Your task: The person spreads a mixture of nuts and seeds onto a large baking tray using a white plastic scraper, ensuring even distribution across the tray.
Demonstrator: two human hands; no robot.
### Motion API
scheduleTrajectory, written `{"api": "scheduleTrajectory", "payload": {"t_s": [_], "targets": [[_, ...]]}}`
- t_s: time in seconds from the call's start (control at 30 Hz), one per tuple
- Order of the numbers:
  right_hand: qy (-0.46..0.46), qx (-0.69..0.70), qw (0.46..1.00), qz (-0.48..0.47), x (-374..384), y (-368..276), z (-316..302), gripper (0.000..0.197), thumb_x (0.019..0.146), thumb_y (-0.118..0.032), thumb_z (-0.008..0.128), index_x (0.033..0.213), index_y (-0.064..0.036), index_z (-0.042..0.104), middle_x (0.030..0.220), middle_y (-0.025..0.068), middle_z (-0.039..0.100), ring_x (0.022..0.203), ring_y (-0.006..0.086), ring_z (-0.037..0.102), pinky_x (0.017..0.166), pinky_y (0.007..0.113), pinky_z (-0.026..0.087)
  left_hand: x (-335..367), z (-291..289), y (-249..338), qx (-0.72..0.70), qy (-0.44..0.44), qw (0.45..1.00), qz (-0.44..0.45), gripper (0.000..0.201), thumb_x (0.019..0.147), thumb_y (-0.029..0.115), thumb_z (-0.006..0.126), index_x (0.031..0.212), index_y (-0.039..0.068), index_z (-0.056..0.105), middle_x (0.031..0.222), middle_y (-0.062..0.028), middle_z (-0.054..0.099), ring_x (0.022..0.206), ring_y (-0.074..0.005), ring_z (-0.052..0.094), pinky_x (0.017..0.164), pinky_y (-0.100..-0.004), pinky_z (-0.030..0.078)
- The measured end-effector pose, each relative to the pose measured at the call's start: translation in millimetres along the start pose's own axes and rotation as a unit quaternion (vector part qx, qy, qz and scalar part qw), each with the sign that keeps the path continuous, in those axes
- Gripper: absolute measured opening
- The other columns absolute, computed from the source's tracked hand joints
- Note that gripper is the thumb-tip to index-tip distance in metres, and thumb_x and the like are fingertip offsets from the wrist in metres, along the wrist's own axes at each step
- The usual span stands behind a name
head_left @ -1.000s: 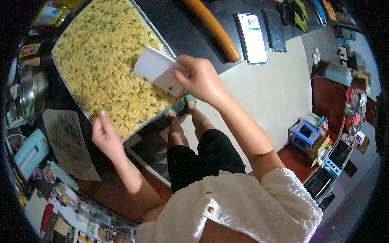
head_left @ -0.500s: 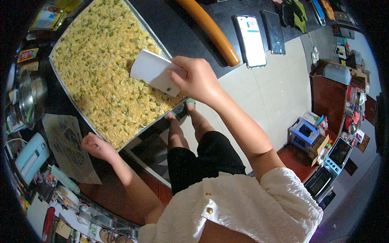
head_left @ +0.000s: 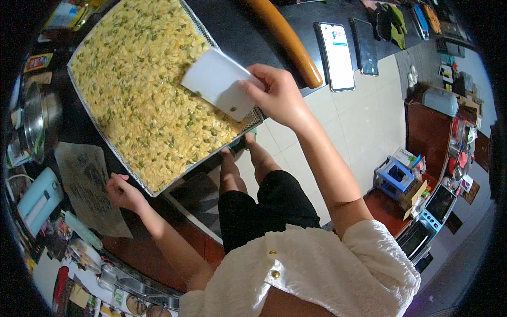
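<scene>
A large perforated baking tray (head_left: 95, 124) stands on the dark counter, spread with a yellow mass of pale flakes and green seeds (head_left: 153, 90). My right hand (head_left: 280, 95) is closed around a white dough scraper (head_left: 219, 84) at the tray's right side. The scraper is tilted, its far edge on the seed mixture, and a few seeds stick to its face. Just off the tray's near left corner is my left hand (head_left: 127, 193), empty, with loosely bent fingers somewhat apart. It seems not to touch the tray.
Behind the scraper lies a brown rolling pin (head_left: 285, 42), beside a lit phone (head_left: 336, 58) and a dark phone (head_left: 365, 47). A used sheet of baking paper (head_left: 90, 185) is left of my left hand. Metal bowls (head_left: 36, 124) stand at the far left.
My right hand has moved the scraper to the right and slightly up along the tray's right side. The left hand has stayed near the corner, its fingers loosening a little.
</scene>
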State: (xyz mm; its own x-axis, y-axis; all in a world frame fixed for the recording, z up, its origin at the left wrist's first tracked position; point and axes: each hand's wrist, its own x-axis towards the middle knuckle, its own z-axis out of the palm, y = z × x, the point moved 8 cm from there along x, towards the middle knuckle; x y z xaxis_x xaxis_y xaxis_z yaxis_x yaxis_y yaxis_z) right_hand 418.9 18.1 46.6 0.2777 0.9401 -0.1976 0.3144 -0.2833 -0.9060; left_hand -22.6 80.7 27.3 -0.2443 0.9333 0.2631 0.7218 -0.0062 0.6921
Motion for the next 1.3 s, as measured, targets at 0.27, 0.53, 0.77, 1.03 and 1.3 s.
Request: {"api": "scheduleTrajectory", "payload": {"t_s": [0.27,0.53,0.77,1.03,1.3], "targets": [[-0.032,-0.047,0.997,-0.045,3.0,-12.0,16.7,0.021,0.087,-0.015,0.060,0.095,0.0044,0.060,0.069,0.0023,0.057,0.064,0.0069,0.052,0.055,0.025,0.045,-1.9,5.4,0.2,0.050,-0.032,0.997,-0.039,0.047,0.098,0.033,0.040,0.068,0.000,0.057,0.065,-0.0072,0.058,0.065,-0.0213,0.055,0.068,-0.0341,0.042],[-0.027,-0.130,0.990,-0.038,3.4,-11.9,23.5,0.020,0.088,-0.015,0.060,0.097,0.0031,0.062,0.077,0.0031,0.063,0.072,0.0066,0.056,0.063,0.023,0.047,-4.2,7.6,-5.2,0.006,-0.031,0.999,-0.031,0.037,0.098,0.029,0.041,0.088,0.000,0.061,0.066,-0.0040,0.053,0.064,-0.0153,0.052,0.066,-0.0299,0.041],[-0.011,0.024,1.000,0.002,4.3,-2.8,20.2,0.023,0.085,-0.016,0.062,0.094,0.0048,0.061,0.073,0.0066,0.062,0.068,0.0080,0.055,0.060,0.026,0.046,-3.9,7.9,-3.9,-0.014,-0.036,0.999,-0.024,0.033,0.098,0.026,0.042,0.090,0.000,0.061,0.066,-0.0027,0.052,0.063,-0.0136,0.051,0.065,-0.0286,0.041],[0.109,0.160,0.978,0.081,-5.4,2.8,-16.8,0.021,0.086,-0.020,0.063,0.092,0.0006,0.063,0.070,-0.0014,0.058,0.056,0.0039,0.048,0.046,0.021,0.037,-5.5,9.3,-5.2,-0.030,-0.032,0.998,-0.039,0.031,0.098,0.026,0.043,0.092,0.000,0.061,0.066,-0.0024,0.052,0.063,-0.0130,0.051,0.065,-0.0287,0.041],[0.165,0.208,0.958,0.105,-24.4,20.1,-48.2,0.022,0.088,-0.018,0.061,0.102,-0.0025,0.055,0.070,0.0003,0.056,0.043,0.0057,0.044,0.037,0.020,0.034,-4.6,8.8,3.8,-0.052,-0.022,0.998,-0.011,0.029,0.097,0.023,0.045,0.093,-0.001,0.060,0.065,-0.0029,0.052,0.060,-0.0111,0.049,0.059,-0.0266,0.039]]}}
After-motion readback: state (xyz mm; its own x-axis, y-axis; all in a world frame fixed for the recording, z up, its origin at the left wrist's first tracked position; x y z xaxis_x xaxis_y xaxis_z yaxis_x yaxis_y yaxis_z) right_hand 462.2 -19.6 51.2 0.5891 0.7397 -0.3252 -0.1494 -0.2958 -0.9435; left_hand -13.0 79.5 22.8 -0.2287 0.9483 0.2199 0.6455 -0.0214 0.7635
